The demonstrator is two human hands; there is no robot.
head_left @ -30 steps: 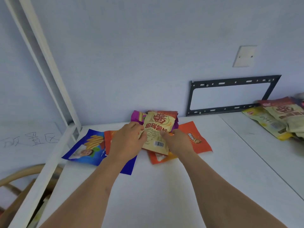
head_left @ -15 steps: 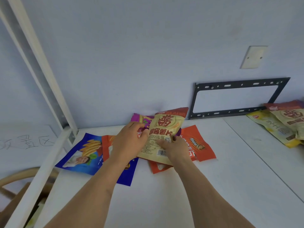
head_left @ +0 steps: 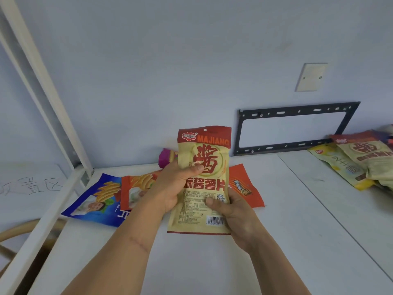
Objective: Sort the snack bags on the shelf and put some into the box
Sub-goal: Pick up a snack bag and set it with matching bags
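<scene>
1. Head view is showing me a white shelf top (head_left: 212, 262) running back to a pale blue-grey wall (head_left: 170, 60); a seam is splitting the surface on the right, and a white metal frame post (head_left: 42, 81) is slanting up on the left.
2. On the wall I am seeing a blank cover plate (head_left: 311, 77) and, below it, a black mounting bracket (head_left: 297, 129) standing at the shelf's back edge.
3. Far left, handwritten characters on a white surface (head_left: 32, 184) are showing beyond the frame; I cannot read them clearly. A curved tan piece (head_left: 25, 228) below is cut off by the frame edge.
4. Moving right, a blue snack bag (head_left: 95, 201) is lying flat on the shelf, with a red-orange fries bag (head_left: 136, 188) overlapping it; the left forearm is covering part of both.
5. My operator's left hand (head_left: 172, 188) is gripping the beige Majiang chip bag (head_left: 202, 188) at its left edge, thumb pressing on the front, fingers curled behind.
6. The right hand (head_left: 236, 216) is holding the same bag's lower right, thumb lying on the print. The bag is standing upright above the shelf, centre frame.
7. A purple bag (head_left: 167, 159) is peeking out behind it, mostly hidden; an orange bag (head_left: 244, 186) is lying flat just right, partly covered.
8. Far right, a pile of bags (head_left: 357, 165) is sitting well apart, cut off by the picture edge.
</scene>
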